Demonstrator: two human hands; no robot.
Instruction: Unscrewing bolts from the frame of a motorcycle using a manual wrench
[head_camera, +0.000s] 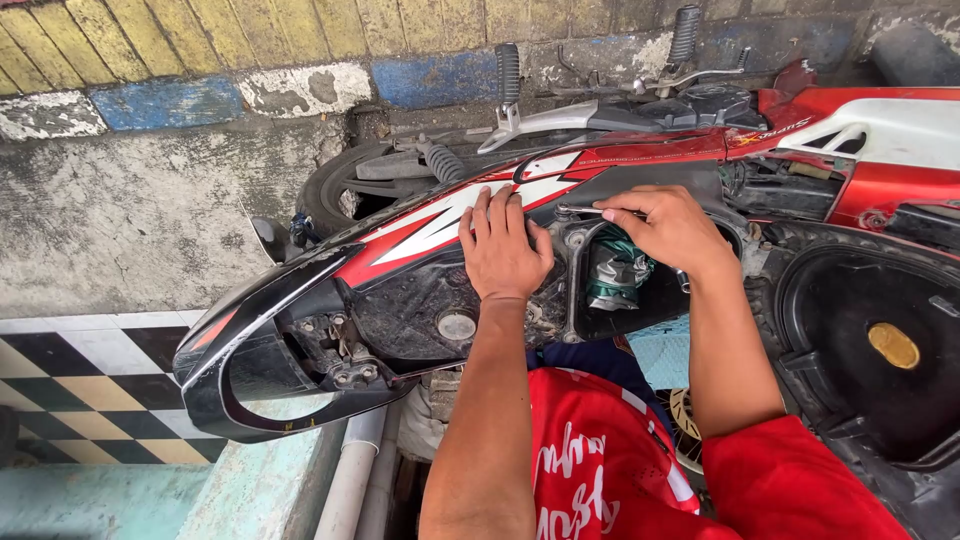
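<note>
A red, white and black motorcycle side panel (440, 225) is lying across the frame's centre; a thin metal tool (590, 210) is sitting just right of it.

Red-white-black motorcycle panel (440, 225)

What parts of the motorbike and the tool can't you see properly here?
- Head view: the slim metal tool runs under the right hand, so its handle is hidden.
- The left hand covers part of the red and white side panel.
- The green-wrapped bundle sits in a dark gap; too shadowed to tell what it is.
- The motorbike's front is cut off by the right edge.
</note>
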